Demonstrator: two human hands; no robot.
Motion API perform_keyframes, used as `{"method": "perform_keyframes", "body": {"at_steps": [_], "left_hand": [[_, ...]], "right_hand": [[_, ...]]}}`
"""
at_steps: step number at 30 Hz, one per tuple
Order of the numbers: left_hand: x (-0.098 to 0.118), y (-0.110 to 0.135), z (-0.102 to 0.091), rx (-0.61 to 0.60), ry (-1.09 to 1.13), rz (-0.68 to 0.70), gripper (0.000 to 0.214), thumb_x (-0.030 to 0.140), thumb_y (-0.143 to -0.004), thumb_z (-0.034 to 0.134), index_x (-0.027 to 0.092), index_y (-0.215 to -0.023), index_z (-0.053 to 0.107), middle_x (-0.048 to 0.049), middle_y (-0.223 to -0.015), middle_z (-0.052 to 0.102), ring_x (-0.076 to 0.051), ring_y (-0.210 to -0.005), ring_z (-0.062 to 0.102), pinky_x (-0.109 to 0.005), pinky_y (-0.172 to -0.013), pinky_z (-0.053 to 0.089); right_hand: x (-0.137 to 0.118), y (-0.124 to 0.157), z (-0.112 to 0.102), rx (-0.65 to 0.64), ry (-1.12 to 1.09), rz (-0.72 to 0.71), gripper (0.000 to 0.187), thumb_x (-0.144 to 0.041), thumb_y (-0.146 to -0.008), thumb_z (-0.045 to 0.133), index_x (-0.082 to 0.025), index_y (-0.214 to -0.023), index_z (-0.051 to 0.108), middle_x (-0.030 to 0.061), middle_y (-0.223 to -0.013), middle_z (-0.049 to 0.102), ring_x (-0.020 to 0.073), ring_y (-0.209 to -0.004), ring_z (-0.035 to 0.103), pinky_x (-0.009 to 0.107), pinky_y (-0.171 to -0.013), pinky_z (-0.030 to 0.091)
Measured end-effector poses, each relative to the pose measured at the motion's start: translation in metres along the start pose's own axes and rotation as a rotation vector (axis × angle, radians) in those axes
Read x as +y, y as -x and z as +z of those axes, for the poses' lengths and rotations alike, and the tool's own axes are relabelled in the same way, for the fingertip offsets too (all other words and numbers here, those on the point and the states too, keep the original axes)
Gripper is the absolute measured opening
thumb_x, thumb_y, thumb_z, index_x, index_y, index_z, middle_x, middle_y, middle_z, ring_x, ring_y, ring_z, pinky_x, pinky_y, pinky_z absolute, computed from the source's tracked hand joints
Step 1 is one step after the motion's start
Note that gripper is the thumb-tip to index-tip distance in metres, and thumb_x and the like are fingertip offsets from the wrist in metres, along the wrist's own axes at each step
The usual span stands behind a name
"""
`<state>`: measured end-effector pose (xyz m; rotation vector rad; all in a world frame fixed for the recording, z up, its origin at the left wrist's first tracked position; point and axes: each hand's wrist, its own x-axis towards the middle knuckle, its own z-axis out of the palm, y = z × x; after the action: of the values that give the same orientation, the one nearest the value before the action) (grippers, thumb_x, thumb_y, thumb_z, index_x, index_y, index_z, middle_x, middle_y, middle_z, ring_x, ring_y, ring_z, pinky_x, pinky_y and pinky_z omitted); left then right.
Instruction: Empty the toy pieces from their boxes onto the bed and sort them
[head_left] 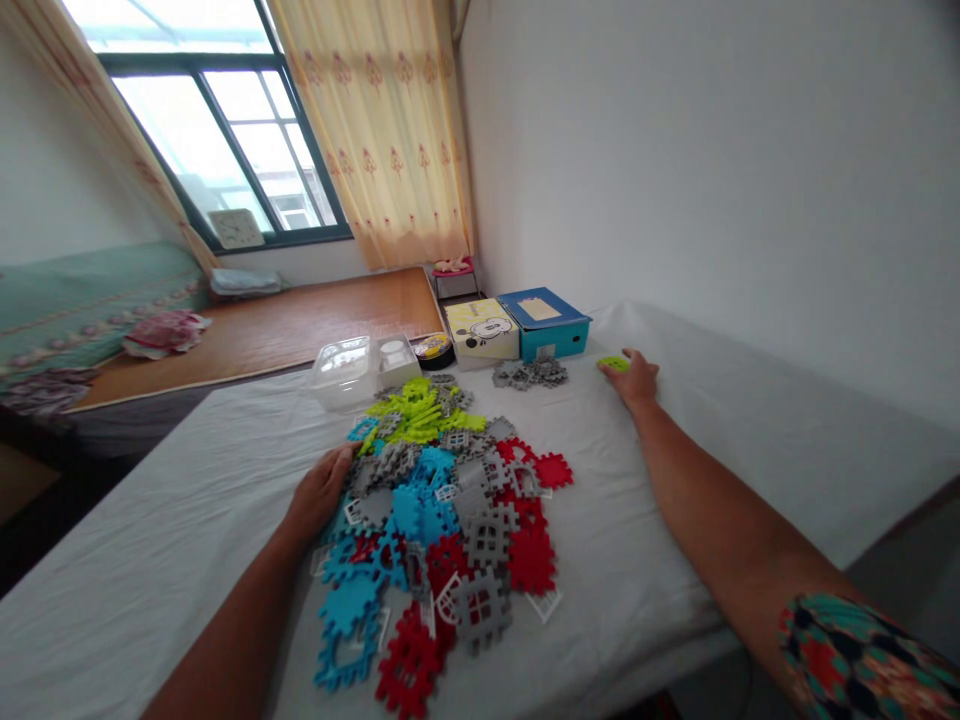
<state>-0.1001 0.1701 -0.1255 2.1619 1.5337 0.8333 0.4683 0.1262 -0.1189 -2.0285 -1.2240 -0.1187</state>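
Note:
A big heap of flat interlocking plastic tiles [442, 510] in blue, red, grey and lime green lies on the white-sheeted table [150, 540]. My left hand [321, 492] rests against the heap's left edge, fingers curled onto the grey and blue tiles. My right hand [636, 378] is stretched far out to the right, fingers closed on a lime green tile [613, 363] that lies on the sheet. A small separate pile of grey tiles [531, 373] sits just left of that hand.
At the table's far edge stand a clear plastic tub [352, 370], a yellow box [482, 330], a blue box [544, 322] and a round tin [433, 349]. A white wall runs along the right. Beyond are a wooden platform, curtains and a window.

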Motion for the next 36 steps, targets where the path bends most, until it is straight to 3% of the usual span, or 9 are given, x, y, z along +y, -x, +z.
{"method": "perform_keyframes", "body": {"at_steps": [3,5,10,13,17,22,27,33,36], "left_hand": [[0.0,0.0,0.001,0.001,-0.002,0.004,0.066,0.063,-0.089,0.027,0.017,-0.119,0.063,-0.009,-0.127,0.063,-0.025,-0.121,0.055,-0.039,-0.108,0.038],[0.0,0.0,0.001,0.0,-0.005,0.006,0.066,0.063,-0.089,0.026,0.016,-0.119,0.063,-0.0092,-0.127,0.063,-0.025,-0.121,0.055,-0.04,-0.109,0.038],[0.003,0.001,0.0,-0.005,-0.02,0.006,0.065,0.061,-0.09,0.026,0.016,-0.119,0.063,-0.0089,-0.127,0.063,-0.025,-0.12,0.056,-0.039,-0.108,0.039],[0.002,0.001,0.0,-0.007,-0.011,0.022,0.064,0.061,-0.09,0.026,0.017,-0.12,0.062,-0.0089,-0.127,0.062,-0.025,-0.121,0.055,-0.039,-0.109,0.038],[0.0,0.001,0.001,-0.001,0.003,0.022,0.063,0.061,-0.091,0.027,0.017,-0.119,0.062,-0.0088,-0.127,0.062,-0.024,-0.121,0.055,-0.04,-0.109,0.037],[0.001,0.001,0.001,-0.001,0.008,0.014,0.062,0.059,-0.091,0.028,0.017,-0.12,0.062,-0.0088,-0.126,0.063,-0.024,-0.121,0.055,-0.04,-0.109,0.038],[0.001,0.001,0.0,-0.001,0.012,0.018,0.063,0.06,-0.09,0.028,0.016,-0.118,0.063,-0.009,-0.127,0.063,-0.025,-0.121,0.055,-0.04,-0.109,0.038],[-0.002,0.0,0.001,0.005,0.021,0.009,0.064,0.062,-0.089,0.029,0.017,-0.119,0.063,-0.0085,-0.127,0.063,-0.026,-0.121,0.055,-0.041,-0.109,0.038],[0.0,0.0,0.0,0.004,0.019,0.018,0.064,0.062,-0.089,0.029,0.017,-0.119,0.063,-0.0079,-0.127,0.063,-0.025,-0.122,0.055,-0.041,-0.109,0.037]], "right_hand": [[-0.017,0.003,0.011,0.097,-0.038,-0.052,0.044,-0.037,-0.089,0.051,-0.017,-0.128,0.053,0.0171,-0.128,0.055,0.031,-0.114,0.05,0.045,-0.097,0.041],[-0.043,0.014,0.026,0.086,-0.116,-0.226,0.04,-0.035,-0.09,0.05,-0.017,-0.125,0.056,0.0153,-0.124,0.06,0.0298,-0.113,0.051,0.045,-0.099,0.039],[-0.118,0.07,0.069,-0.388,-0.25,-0.746,0.039,-0.035,-0.095,0.045,-0.021,-0.129,0.058,0.0087,-0.125,0.063,0.0246,-0.118,0.051,0.041,-0.102,0.038],[-0.143,0.094,0.086,-0.547,-0.164,-0.779,0.046,-0.036,-0.096,0.042,-0.02,-0.139,0.049,0.0101,-0.136,0.056,0.0269,-0.129,0.042,0.044,-0.104,0.036],[-0.149,0.095,0.091,-0.631,-0.154,-0.755,0.046,-0.036,-0.092,0.053,-0.018,-0.134,0.054,0.0136,-0.132,0.058,0.0279,-0.123,0.049,0.042,-0.1,0.04],[-0.143,0.09,0.081,-0.548,-0.321,-0.757,0.043,-0.031,-0.078,0.07,-0.019,-0.119,0.063,0.0098,-0.115,0.066,0.024,-0.109,0.057,0.038,-0.096,0.043],[-0.121,0.067,0.068,-0.456,-0.399,-0.705,0.038,-0.031,-0.072,0.072,-0.017,-0.107,0.066,0.0085,-0.103,0.066,0.0203,-0.093,0.061,0.034,-0.087,0.047],[-0.03,0.007,0.041,0.153,-0.162,-0.153,0.037,-0.04,-0.075,0.063,-0.015,-0.103,0.065,0.013,-0.1,0.064,0.0238,-0.086,0.058,0.039,-0.083,0.046],[0.011,-0.008,0.028,0.248,-0.021,0.079,0.039,-0.041,-0.075,0.062,-0.015,-0.104,0.064,0.0151,-0.102,0.063,0.028,-0.092,0.055,0.043,-0.082,0.045]]}}
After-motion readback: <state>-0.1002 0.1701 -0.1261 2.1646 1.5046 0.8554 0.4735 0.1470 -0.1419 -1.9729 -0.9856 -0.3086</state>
